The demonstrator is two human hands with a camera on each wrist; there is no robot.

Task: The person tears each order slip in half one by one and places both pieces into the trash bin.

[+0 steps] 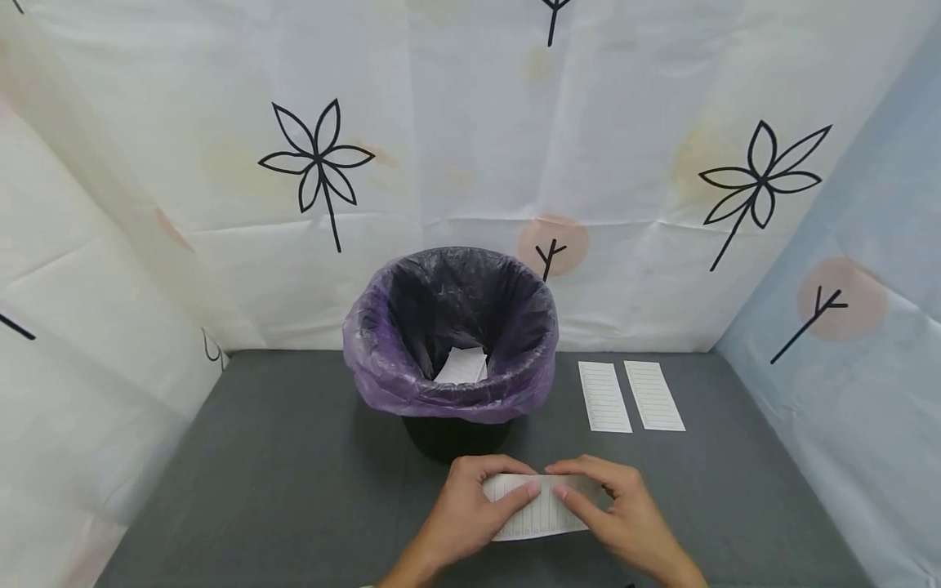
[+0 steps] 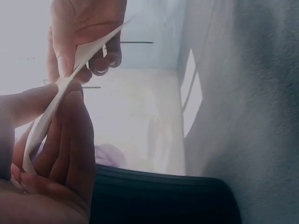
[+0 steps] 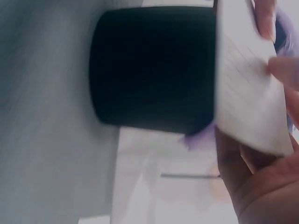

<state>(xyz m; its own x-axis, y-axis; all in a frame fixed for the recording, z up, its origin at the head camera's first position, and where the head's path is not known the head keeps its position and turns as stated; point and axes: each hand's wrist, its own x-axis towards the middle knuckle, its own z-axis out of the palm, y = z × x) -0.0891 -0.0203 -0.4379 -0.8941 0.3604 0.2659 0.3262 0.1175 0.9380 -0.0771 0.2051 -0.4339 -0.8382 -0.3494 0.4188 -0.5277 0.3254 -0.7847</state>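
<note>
Between both hands is a lined paper sheet (image 1: 540, 514), turned sideways in front of the bin. My left hand (image 1: 470, 506) pinches it near the top middle, thumb on the near face and fingers behind. Close beside it, my right hand (image 1: 621, 510) pinches the same edge in the same way. The left wrist view shows the sheet edge-on, with thumbs and fingertips meeting on either side of it. In the right wrist view the sheet's printed face (image 3: 247, 84) bends slightly, and its far end lies over the right palm.
A dark bin (image 1: 452, 437) with a purple bag liner (image 1: 367, 359) stands behind the hands, white paper pieces (image 1: 463, 366) inside. Two lined sheets, a left one (image 1: 605, 398) and a right one (image 1: 654, 396), lie on the grey table (image 1: 279, 482). Patterned cloth walls enclose the table.
</note>
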